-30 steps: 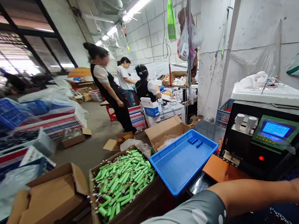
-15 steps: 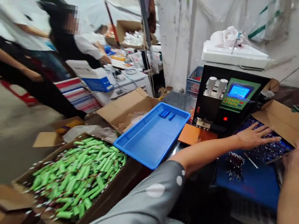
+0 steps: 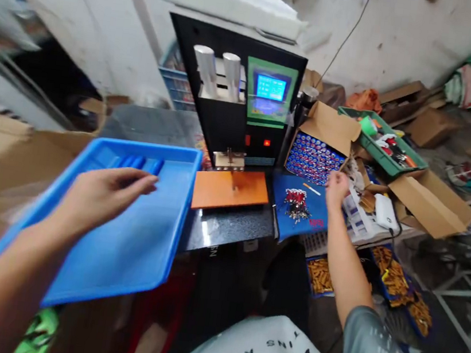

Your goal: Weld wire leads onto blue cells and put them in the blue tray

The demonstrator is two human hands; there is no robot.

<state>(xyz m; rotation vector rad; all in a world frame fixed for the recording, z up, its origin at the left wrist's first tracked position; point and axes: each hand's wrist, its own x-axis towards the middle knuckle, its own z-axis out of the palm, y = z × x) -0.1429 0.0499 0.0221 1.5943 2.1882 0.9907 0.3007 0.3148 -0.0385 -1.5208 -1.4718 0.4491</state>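
My left hand (image 3: 105, 197) is over a blue plastic tray (image 3: 133, 256), fingers stretched forward and thumb a little apart, with nothing visible in it. Several blue cylindrical batteries (image 3: 133, 162) lie at the far end of that tray, partly behind the hand. My right hand (image 3: 337, 189) is at the near right corner of a cardboard box (image 3: 333, 123) packed with upright blue batteries (image 3: 312, 155). Its fingers are curled together; whatever they may hold is hidden. A bundle of small red, white and black wired parts (image 3: 296, 203) lies on a blue mat (image 3: 279, 188) close by.
A black machine (image 3: 225, 123) with a lit screen stands at the back, an orange plate (image 3: 231, 190) before it. Right of the box are a green crate (image 3: 383, 139), an open carton (image 3: 435, 206) and a white device (image 3: 384, 212). Yellow-orange pieces (image 3: 321, 276) fill bins below.
The view has swung right. My left hand has moved from over the boxed batteries to above the blue tray. My right hand remains by the box, its fingers now curled at the near corner.
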